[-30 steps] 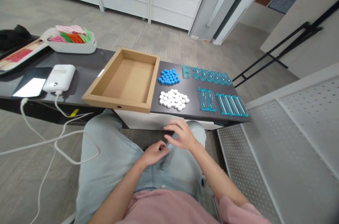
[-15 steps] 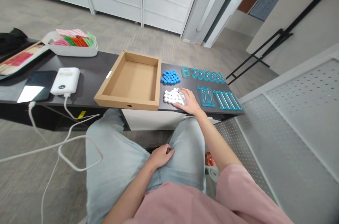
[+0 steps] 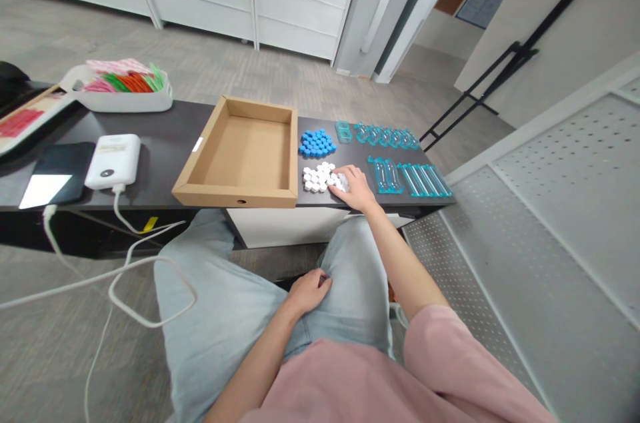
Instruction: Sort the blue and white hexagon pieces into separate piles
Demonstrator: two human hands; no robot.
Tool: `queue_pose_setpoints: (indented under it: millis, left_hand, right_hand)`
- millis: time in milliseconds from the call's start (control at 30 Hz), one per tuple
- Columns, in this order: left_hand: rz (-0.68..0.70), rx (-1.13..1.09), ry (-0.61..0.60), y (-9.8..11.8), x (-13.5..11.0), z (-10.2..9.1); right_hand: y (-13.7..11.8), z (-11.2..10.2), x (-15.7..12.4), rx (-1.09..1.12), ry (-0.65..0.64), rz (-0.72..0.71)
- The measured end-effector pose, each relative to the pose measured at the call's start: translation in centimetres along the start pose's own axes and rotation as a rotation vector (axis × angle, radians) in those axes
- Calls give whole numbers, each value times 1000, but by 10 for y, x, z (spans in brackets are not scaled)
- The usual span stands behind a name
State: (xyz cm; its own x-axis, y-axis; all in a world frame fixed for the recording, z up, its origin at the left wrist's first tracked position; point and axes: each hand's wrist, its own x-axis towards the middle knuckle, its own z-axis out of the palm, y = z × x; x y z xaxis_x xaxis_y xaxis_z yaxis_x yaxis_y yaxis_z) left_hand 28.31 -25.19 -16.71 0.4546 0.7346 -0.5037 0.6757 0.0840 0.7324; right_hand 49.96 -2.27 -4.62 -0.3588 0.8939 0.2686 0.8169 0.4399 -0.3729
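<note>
My right hand (image 3: 356, 188) lies at the right edge of a pile of small white caps or blocks (image 3: 316, 178). Its thumb and fingers are spread around the nearest pieces and seem to touch them; none is lifted. Just behind is a cluster of similar blue pieces (image 3: 317, 142). To the left of both piles stands an open, shallow cardboard box (image 3: 245, 153) with nothing inside. My left hand (image 3: 309, 291) rests on my lap against the thigh, loosely curled with a gap by the thumb. I see nothing held in it.
Right of the piles lie clear tubes with teal ends (image 3: 425, 180), curved clear pieces (image 3: 386, 175), a row of ring-like pieces (image 3: 387, 136) and a teal frame (image 3: 343, 132). On the left are a white power bank (image 3: 114, 161), a phone (image 3: 57, 173), cables and a white basket (image 3: 125, 100).
The view has shifted slightly. My right hand has stayed by the white pile, and those pieces look a little more spread out. My left hand remains on my lap.
</note>
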Motion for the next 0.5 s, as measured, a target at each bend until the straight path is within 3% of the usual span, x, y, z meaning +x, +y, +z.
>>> queue_pose_setpoints:
  millis: [500]
  left_hand:
    - [11, -16, 19, 5, -2, -2]
  right_hand:
    - [2, 5, 0, 10, 121, 104]
